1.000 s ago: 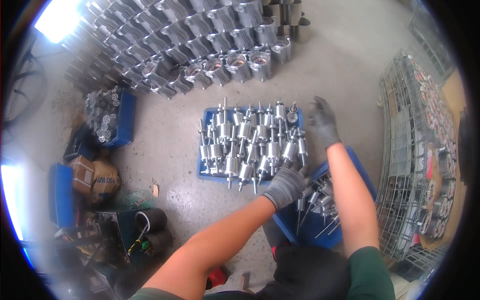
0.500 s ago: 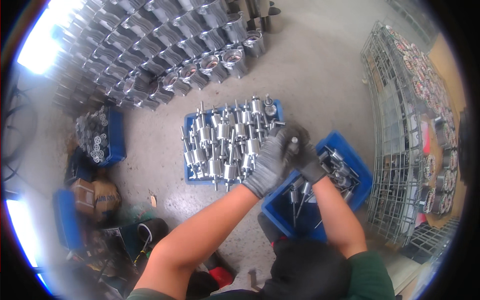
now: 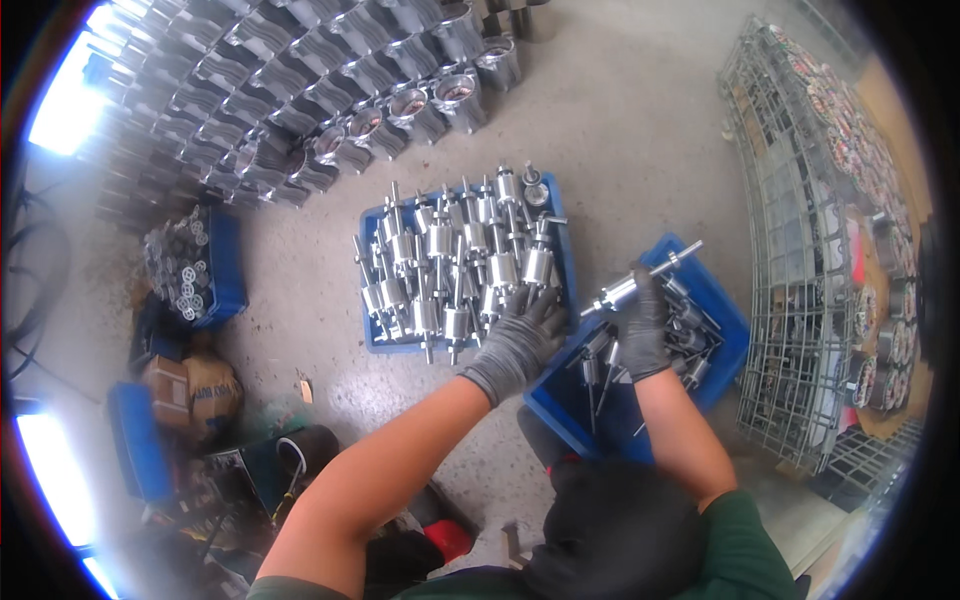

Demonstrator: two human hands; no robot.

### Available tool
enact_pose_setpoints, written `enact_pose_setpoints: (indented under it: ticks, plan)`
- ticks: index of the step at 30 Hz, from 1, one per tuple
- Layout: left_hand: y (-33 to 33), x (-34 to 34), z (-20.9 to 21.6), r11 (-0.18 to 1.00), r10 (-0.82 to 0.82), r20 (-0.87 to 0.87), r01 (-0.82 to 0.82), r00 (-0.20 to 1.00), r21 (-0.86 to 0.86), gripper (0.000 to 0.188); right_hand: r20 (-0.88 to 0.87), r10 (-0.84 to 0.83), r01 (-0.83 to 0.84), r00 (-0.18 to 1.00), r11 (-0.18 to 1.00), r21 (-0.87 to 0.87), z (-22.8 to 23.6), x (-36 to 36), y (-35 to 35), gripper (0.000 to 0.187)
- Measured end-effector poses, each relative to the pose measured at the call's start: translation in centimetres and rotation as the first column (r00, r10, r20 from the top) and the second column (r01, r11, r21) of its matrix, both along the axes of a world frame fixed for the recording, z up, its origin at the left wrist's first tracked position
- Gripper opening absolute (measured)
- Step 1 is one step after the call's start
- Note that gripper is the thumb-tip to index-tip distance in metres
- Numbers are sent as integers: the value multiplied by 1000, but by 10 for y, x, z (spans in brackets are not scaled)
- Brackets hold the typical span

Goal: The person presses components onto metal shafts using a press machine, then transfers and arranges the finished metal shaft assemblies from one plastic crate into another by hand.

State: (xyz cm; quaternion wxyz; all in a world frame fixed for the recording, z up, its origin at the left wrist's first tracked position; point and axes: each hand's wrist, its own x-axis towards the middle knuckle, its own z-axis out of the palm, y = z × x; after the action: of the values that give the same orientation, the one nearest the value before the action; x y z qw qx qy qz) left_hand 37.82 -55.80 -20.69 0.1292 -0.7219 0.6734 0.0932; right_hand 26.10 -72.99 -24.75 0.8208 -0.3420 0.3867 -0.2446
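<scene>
My right hand, in a dark grey glove, is closed around a motor rotor with a long shaft. The rotor is held tilted over the angled blue crate, its shaft end pointing up and to the right. More rotors lie loose in that crate, partly hidden by my arm. My left hand, gloved too, rests with fingers stretched out at the front right of the other blue crate. Its fingertips are by a rotor among several packed mostly upright there.
Silvery motor housings are stacked at the far left. A wire cage with wound stators stands along the right. Another blue crate of small metal parts is at the left, near a cardboard box.
My hands were together between the crates and have moved apart. The left has come down to the packed rotors; the right now shows a rotor over the angled crate.
</scene>
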Motion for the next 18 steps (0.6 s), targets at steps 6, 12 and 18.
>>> enact_pose_setpoints:
  ticks: [6,12,18]
  plan:
    - [-7,7,2,999,-29,29,29,999,15,33,39,-55,55,998,998,10,-7,-12,5,37]
    - [0,22,17,994,18,35,-15,999,-106,32,107,-33,34,994,999,-14,-7,-16,15,35]
    - [3,34,19,860,239,-192,-299,952,-413,25,75,-48,44,996,998,48,-11,-14,25,35]
